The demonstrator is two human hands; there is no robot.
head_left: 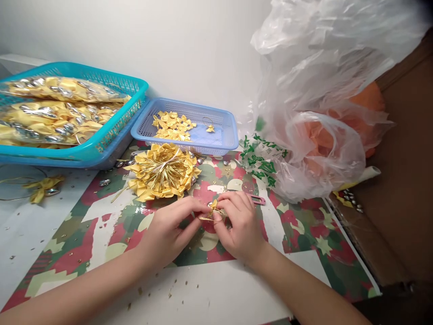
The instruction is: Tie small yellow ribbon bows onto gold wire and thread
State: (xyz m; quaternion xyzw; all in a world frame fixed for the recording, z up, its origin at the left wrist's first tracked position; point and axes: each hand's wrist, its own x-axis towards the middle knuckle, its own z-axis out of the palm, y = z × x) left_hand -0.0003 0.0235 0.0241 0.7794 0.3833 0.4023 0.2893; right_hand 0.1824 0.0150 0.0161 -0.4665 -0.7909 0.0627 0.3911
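Note:
Between my fingertips is a small yellow ribbon bow (214, 206) with a thin gold cord loop. My left hand (172, 225) pinches the cord's left side with thumb and forefinger. On the other side, my right hand (239, 221) grips the bow and cord with thumb and fingers. A bundle of yellow ribbon bows (162, 171), gathered with their gold cords toward the centre, lies just beyond my left hand. The pink handle of a tool (259, 200) shows behind my right hand; its other end is hidden.
A blue basket (209, 146) holds loose yellow bows. To its left, a teal basket (101, 140) contains bagged bows with silver bells. A clear plastic bag (304, 149) bulges at right beside a brown box (406, 180). One bow (43, 187) lies far left; gold scraps dot the patterned paper.

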